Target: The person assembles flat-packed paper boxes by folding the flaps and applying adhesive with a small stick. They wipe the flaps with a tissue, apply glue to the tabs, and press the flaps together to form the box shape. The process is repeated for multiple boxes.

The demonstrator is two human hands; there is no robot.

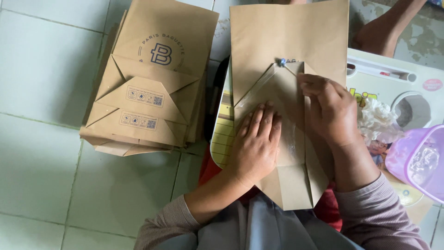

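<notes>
Head view, looking straight down: a flat brown paper bag (286, 69) lies across the seated person's lap, its long axis running away from the body, open bottom flaps toward the knees and the far end reaching the top edge of the frame. Both hands sit on the near half of the bag. The left hand (255, 143) lies palm down with fingers together, pressing the folded bottom panel flat and gripping nothing. The right hand (326, 111), just beside it and slightly farther out, pinches a thin stick (287, 66) with a small blue tip; the tip rests on the peak of the triangular fold, ahead of both hands along the bag's centre line, so the right hand is the nearer to that spot. A glossy wet-looking streak (291, 139) shows on the paper between the hands. Under the bag is a board (223, 134) with yellow lines. To the left, well apart on the pale green tiled floor (41, 92), stands a stack of finished bags (148, 88). To the right are a crumpled white cloth (377, 120) and a lilac plastic tub (418, 159); another person's bare leg (388, 25) crosses the top corner
</notes>
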